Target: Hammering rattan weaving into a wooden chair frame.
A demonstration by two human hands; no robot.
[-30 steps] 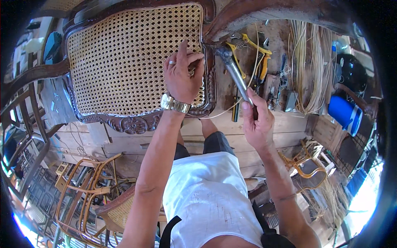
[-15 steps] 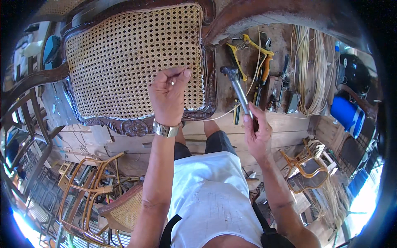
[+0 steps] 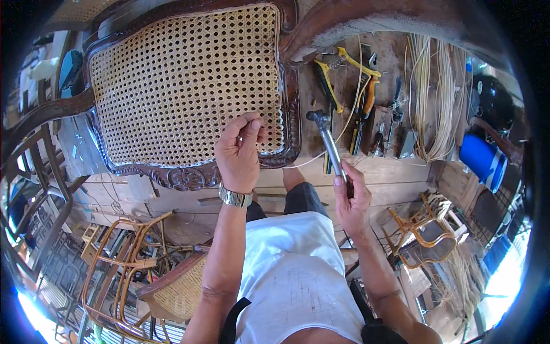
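Note:
A woven cane panel (image 3: 183, 86) sits in a dark carved wooden frame (image 3: 186, 178) in front of me. Over the panel's near right corner is my left hand (image 3: 239, 157), its thumb and fingers pinched together; whatever they hold, if anything, is too small to make out. My right hand (image 3: 353, 206) grips a hammer (image 3: 328, 140) by its lower handle. The metal head points away from me, to the right of the frame and apart from it. A pale cane strand (image 3: 350, 117) runs from the frame's near edge past the hammer.
Yellow-handled pliers (image 3: 327, 86) and other hand tools lie right of the frame. Beyond them are bundled cane strands (image 3: 423, 97) and a blue container (image 3: 481, 157). A curved wooden piece (image 3: 389, 17) arches across the far right. Rattan chair frames (image 3: 134, 243) stand lower left.
My left hand has come nearer to me and slightly right, still pinched. The hammer in my right hand has dropped slightly toward me.

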